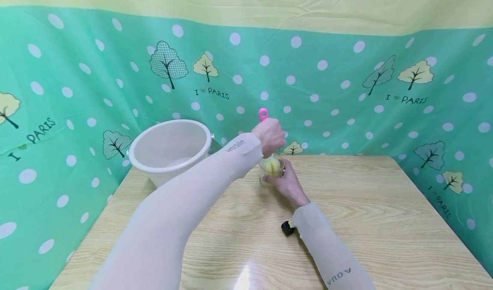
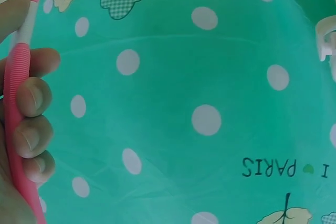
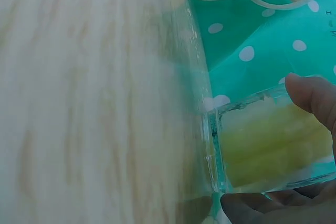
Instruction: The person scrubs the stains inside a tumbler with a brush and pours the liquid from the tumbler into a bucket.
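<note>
My left hand [image 1: 269, 136] grips the pink-and-white handle of a sponge bottle brush [image 2: 21, 69], its fingers curled round it. The pink end [image 1: 263, 113] of the handle sticks up above the fist. Below that hand, the brush's yellow sponge head [image 3: 273, 145] is inside a clear drinking glass [image 3: 214, 153]. My right hand [image 1: 286, 182] holds the glass round its side, thumb on one side and fingers on the other. The glass's base is at or close to the tabletop; I cannot tell whether it touches.
A large white bucket [image 1: 132, 161] stands on the wooden table [image 1: 346, 221] to the left, close to my left forearm. A small black object [image 1: 287, 228] is beside my right sleeve. A green dotted cloth [image 1: 327, 80] hangs behind the table and along its sides.
</note>
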{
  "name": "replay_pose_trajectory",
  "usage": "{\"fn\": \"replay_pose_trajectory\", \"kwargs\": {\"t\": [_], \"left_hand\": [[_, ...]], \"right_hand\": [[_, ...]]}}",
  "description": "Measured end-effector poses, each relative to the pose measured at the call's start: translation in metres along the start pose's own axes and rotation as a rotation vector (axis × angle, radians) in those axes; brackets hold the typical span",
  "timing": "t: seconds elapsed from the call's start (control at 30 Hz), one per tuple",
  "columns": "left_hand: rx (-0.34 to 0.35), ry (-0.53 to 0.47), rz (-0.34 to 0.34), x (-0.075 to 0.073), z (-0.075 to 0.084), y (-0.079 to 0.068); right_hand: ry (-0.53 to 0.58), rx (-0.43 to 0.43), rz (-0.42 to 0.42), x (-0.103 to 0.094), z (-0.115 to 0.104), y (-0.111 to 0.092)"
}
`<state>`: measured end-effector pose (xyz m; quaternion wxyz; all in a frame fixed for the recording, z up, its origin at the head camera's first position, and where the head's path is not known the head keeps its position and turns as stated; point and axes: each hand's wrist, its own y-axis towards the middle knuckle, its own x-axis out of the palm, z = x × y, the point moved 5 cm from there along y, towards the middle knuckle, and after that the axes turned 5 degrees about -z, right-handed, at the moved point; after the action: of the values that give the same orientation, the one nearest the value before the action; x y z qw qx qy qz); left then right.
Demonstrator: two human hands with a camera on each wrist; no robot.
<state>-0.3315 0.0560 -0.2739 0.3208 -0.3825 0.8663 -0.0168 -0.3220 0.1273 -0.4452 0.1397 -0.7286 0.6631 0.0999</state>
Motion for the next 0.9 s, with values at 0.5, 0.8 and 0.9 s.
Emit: {"fn": "replay_pose_trajectory", "kwargs": {"t": [0.5,0.8,0.9], "left_hand": [[0.005,0.154,0.055,-0.012,0.009,0.012],[-0.019,0.191,0.006,-0.007,0.006,0.018],[-0.042,0.183,-0.027,-0.004,0.003,0.018]], "right_hand": [[-0.03,-0.042,0.029,-0.001,-0.001,-0.001],[-0.036,-0.035,-0.003,-0.002,-0.004,-0.001],[-0.014,-0.041,-0.013,-0.002,-0.003,-0.001]]}}
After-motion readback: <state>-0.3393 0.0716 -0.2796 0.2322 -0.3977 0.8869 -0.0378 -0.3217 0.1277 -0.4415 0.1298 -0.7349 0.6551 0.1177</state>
